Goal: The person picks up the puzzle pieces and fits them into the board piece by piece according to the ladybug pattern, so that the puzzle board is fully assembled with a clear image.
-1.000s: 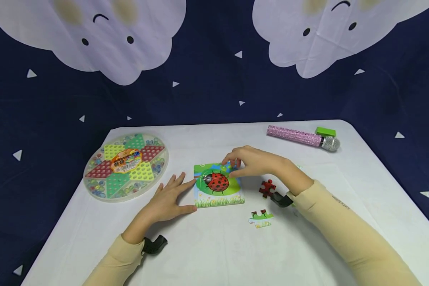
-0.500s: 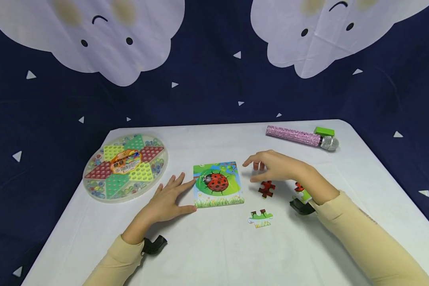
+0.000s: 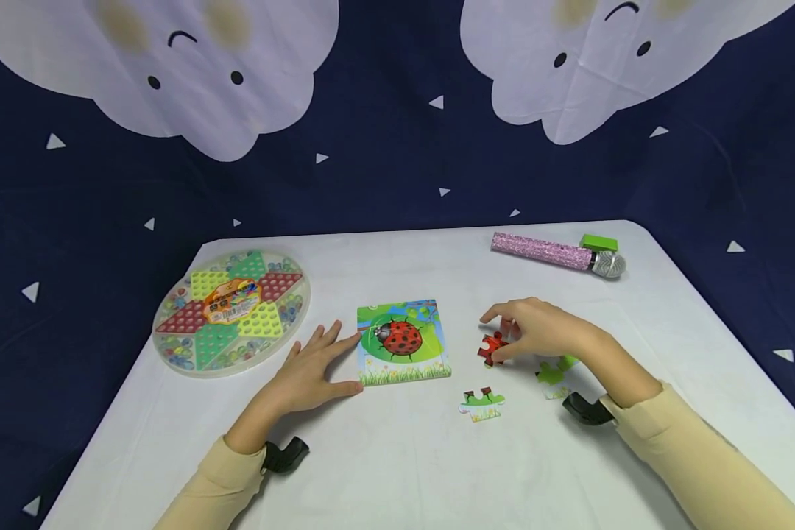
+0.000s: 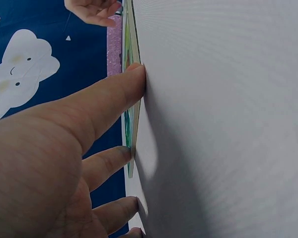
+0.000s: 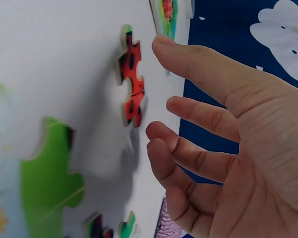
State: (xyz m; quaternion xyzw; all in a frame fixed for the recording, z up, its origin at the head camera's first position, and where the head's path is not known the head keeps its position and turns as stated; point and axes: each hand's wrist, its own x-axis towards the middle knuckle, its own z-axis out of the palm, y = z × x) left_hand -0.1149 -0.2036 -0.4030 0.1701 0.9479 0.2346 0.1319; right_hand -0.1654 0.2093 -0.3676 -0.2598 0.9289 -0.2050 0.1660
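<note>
A square ladybug jigsaw puzzle (image 3: 404,372) lies flat at the table's middle. My left hand (image 3: 308,377) rests on the cloth at its left side, with thumb and index finger touching the puzzle's edge. My right hand (image 3: 548,330) hovers by a red puzzle piece (image 3: 490,347), its fingers loosely bent. In the right wrist view a gap shows between the fingertips (image 5: 164,42) and the red piece (image 5: 134,74), and nothing is held. Below the right hand lies a green puzzle piece (image 3: 553,374), partly hidden by the wrist. A green-and-white puzzle piece (image 3: 482,406) lies nearer the front.
At the left stands a round Chinese checkers set (image 3: 232,313) with coloured triangles and marbles. A pink glitter microphone (image 3: 543,251) lies at the back right, beside a green block (image 3: 599,243). A dark blue cloud-printed cloth (image 3: 397,110) hangs behind the white table (image 3: 384,464).
My right hand has moved from the ladybug puzzle's upper right corner rightward and down to the red piece, uncovering the corner. The left hand has stayed in place.
</note>
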